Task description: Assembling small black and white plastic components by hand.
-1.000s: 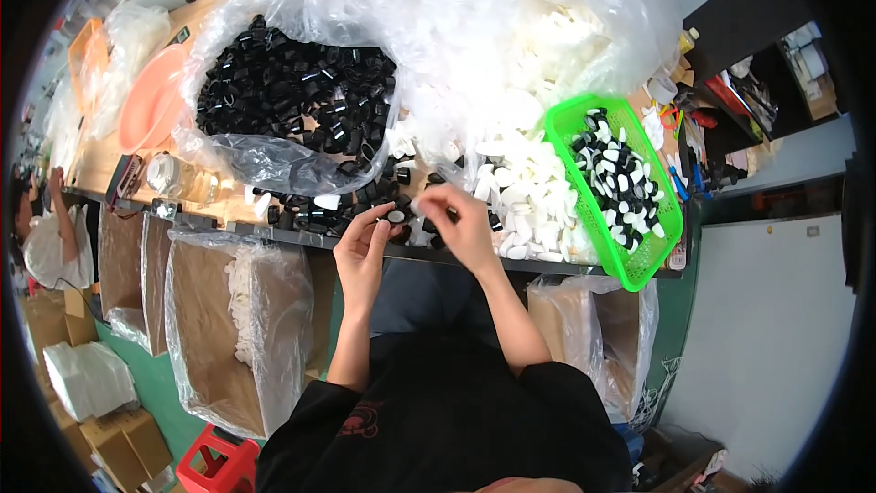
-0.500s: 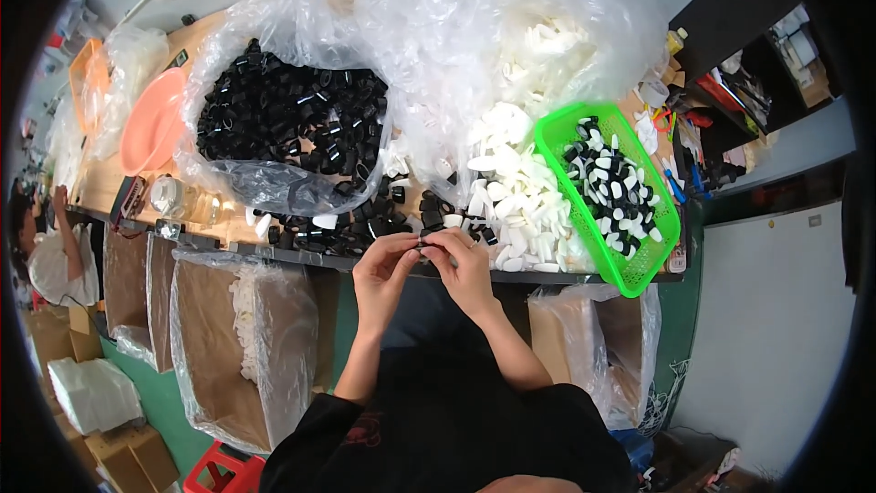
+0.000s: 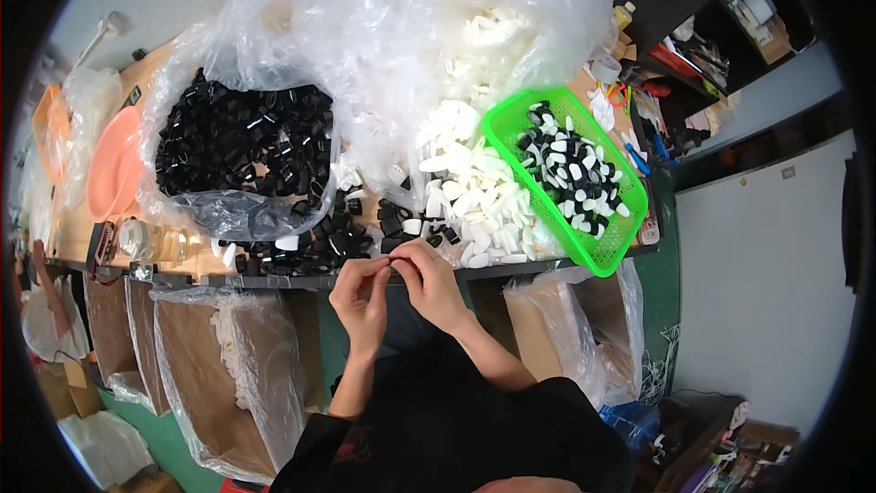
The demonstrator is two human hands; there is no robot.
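My left hand [image 3: 361, 303] and my right hand [image 3: 432, 287] meet at the table's front edge, thumbs and fingers pinched together. Between the fingertips is a small dark part, mostly hidden by them. Just beyond my hands lie loose black caps [image 3: 345, 239], spilling from a clear plastic bag that holds a big heap of black caps [image 3: 242, 141]. To their right spreads a pile of flat white oval pieces [image 3: 497, 210]. A bright green basket [image 3: 598, 260] at the right contains black-and-white pieces [image 3: 575, 169].
Clear plastic sheeting [image 3: 365, 27] covers the back of the table. A pink basin [image 3: 114, 164] and a glass jar [image 3: 137, 239] stand at the left. Plastic-lined cartons [image 3: 196, 356] sit below the front edge. Another person [image 3: 55, 310] is at the far left.
The view has turned, so the table and its contents appear shifted left. Both my hands stay together at the front edge, fingertips still pinched around the small dark part.
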